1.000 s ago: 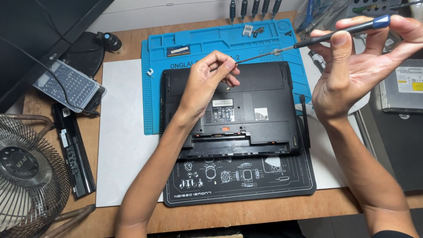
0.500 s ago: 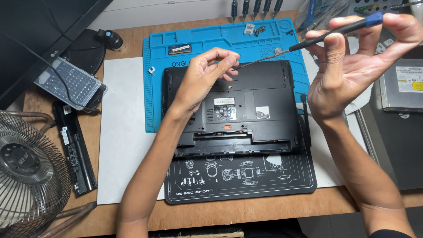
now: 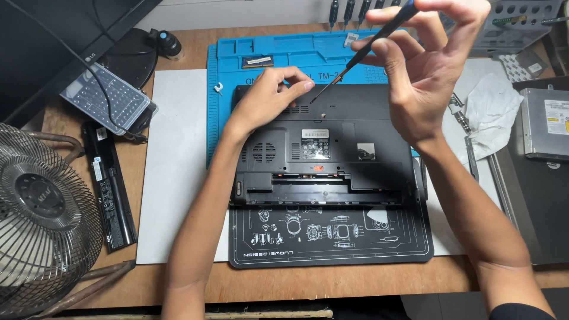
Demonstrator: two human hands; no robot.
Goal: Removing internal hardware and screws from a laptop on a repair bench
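Head view: nearest, a black mat (image 3: 332, 237) lies on the table (image 3: 355, 281), with the upturned laptop (image 3: 323, 148) just beyond it at centre. Left hand (image 3: 269, 98) rests on the laptop's far edge at 11 o'clock, fingers curled, pinching beside the tip. Right hand (image 3: 427, 65), at 1 o'clock, fingers grip a screwdriver (image 3: 361, 50) slanting down to the laptop. A blue mat (image 3: 284, 53) lies beyond.

A wire fan (image 3: 38, 219) is set at the bench's left edge, a long black battery (image 3: 108, 184) beside it, an optical drive (image 3: 545, 123) at the right edge.
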